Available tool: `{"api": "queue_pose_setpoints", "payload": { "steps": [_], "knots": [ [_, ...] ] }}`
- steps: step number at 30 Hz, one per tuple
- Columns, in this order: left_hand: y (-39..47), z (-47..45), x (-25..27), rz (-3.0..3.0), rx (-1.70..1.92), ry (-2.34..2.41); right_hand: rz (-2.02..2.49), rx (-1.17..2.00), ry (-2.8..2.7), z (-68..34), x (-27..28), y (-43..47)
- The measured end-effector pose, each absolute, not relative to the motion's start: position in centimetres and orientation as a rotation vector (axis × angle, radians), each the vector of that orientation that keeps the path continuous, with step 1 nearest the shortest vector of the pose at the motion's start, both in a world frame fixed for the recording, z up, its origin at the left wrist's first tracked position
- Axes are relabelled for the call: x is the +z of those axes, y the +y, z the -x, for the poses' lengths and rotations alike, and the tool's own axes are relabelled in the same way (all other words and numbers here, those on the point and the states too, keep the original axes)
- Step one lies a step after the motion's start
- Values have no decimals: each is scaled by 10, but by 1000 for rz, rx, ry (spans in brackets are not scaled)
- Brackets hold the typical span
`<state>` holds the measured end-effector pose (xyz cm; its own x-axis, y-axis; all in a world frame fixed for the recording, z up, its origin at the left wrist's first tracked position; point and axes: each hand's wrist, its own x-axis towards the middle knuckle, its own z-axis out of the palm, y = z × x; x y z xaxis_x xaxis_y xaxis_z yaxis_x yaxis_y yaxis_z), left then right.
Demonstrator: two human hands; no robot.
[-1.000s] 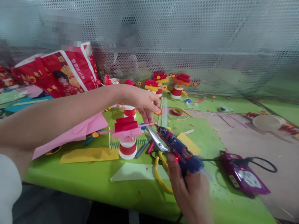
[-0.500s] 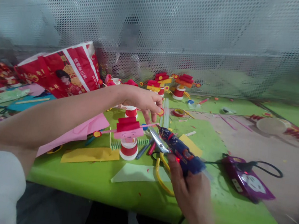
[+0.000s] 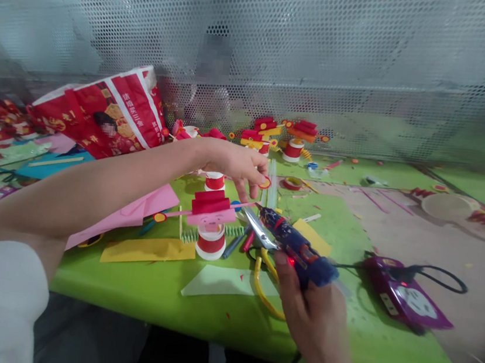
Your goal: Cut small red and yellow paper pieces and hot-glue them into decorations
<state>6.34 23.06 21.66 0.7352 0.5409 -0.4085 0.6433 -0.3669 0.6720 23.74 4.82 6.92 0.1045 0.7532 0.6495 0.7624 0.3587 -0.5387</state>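
Note:
My right hand [image 3: 318, 314] grips a blue hot glue gun [image 3: 301, 244], its nozzle at the end of a pink paper strip on a paper figure. This figure [image 3: 211, 219] stands upright with a red hat, pink face, green folded-paper arms and a red and white base. A round red and yellow disc ends its left strip. My left hand [image 3: 244, 170] reaches over the figure, pinching a red and yellow paper disc [image 3: 265, 182] in its fingertips, just above the nozzle. Scissors with yellow handles [image 3: 263, 278] lie under the glue gun.
A purple power strip [image 3: 407, 296] with a plugged-in cable sits at right. Yellow paper [image 3: 149, 251] and pale green paper [image 3: 225, 282] lie in front. Behind stand more finished figures [image 3: 296, 141], a red bag [image 3: 109, 112] and a perforated metal panel [image 3: 328, 56].
Both hands hold nearly the same pose, with the disc and glue gun still close together. The whole view has shifted slightly.

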Motion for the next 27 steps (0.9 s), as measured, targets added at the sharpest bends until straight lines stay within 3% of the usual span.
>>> {"api": "queue_pose_setpoints", "payload": {
  "steps": [27],
  "knots": [
    [227, -63, 218, -2058, -120, 897, 1417, -27, -1636, -239, 72, 48]
  ]
}}
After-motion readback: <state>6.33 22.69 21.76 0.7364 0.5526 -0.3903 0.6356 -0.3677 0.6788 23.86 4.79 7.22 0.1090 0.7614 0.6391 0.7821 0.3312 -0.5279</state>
